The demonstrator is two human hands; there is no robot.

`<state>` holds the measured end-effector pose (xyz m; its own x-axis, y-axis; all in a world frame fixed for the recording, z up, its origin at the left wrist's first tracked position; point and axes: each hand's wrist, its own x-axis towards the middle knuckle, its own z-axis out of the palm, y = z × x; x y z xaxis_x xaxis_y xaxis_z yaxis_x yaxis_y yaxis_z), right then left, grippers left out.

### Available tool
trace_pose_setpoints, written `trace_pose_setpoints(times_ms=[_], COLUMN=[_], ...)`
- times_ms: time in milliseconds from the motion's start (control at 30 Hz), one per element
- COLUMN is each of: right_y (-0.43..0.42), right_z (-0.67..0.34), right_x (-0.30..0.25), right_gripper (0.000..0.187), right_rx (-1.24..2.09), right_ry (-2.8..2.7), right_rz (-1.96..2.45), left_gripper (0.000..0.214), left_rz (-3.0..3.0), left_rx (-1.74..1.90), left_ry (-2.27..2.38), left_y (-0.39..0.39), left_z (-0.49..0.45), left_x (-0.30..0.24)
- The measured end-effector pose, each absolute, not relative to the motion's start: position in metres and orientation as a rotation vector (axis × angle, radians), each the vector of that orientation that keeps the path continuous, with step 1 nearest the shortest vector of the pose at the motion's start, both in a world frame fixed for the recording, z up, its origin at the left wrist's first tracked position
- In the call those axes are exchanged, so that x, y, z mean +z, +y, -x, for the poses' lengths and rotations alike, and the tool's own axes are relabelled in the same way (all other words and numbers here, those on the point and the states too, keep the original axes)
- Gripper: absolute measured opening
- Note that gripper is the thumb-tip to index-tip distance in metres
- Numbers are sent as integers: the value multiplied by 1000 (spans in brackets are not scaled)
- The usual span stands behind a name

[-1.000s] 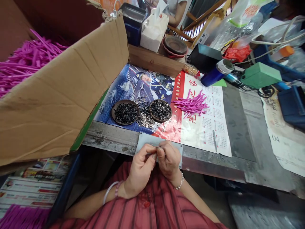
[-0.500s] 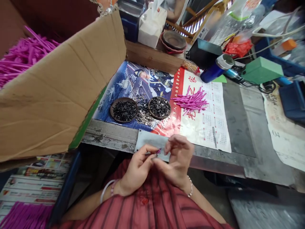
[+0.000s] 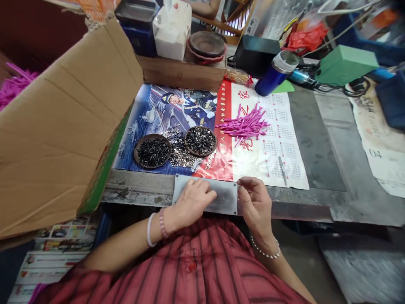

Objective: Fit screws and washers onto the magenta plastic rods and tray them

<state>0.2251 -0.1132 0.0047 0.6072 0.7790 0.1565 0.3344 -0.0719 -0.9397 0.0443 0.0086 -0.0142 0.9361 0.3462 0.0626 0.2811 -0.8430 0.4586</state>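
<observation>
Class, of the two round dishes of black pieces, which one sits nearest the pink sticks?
The right-hand dish, just left of the pink plastic sticks on the calendar. The other dish lies further left, beyond the heap of small silver rings.

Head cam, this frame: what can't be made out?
Head view only:
Whether the right hand's fingers hold anything: too small to tell.
Part of the metal plate: hidden by the left hand.
Most of the magenta strips: hidden by the cardboard flap.
The dark pieces in the round dish: too small to identify.
The person beyond the table: cut off by the top edge.
</observation>
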Motion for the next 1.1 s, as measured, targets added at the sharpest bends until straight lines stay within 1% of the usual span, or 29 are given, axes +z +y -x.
trace_pose_setpoints(times_ms=[67,133,200,267,367,433,500,600,700,833,933,1000,1100], right_y=[-117,-120,-121,-118,-108,-102,-99,-97,-91,-81,-74,-70,-63], right_z=[-229,-237,-241,-238,-222,-209,-199,-189,-181,-171,-164,-160,-157], right_x=[9,12,13,11,8,5,2,-3,-4,2,4,1,-7], right_gripper=[15,14,14,15,13,11,11,13,14,14,16,19,30], right_rx=[450,418,420,471,568,606,627,651,642,597,572,499,292], right_ry=[-959,-979,-1028,-1143,-1360,-1433,-1443,-1415,-1347,-1332,-1334,-1334,-1414], right_rz=[1685,1716,1733,1716,1644,1619,1614,1616,1580,1541,1515,1481,1465], left_gripper=[34,36,32,31,31,29,22,13,20,28,30,31,31], left_rz=[-2594,-2530,-2510,-2534,-2483,-2263,-1900,-1345,-1067,-959,-923,-944,-996], left_rx=[222,285,293,273,290,375,468,489,480,537,583,654,764], left_ry=[405,541,703,751,696,689,742,843,882,853,823,827,844], left_y=[11,20,28,28,14,4,-2,-9,-16,-29,-36,-40,-45], left_z=[-41,-22,-5,-3,-24,-39,-46,-40,-30,-26,-29,-31,-33], left_x=[-12,-10,-11,-12,-12,-11,-7,2,8,10,13,15,13])
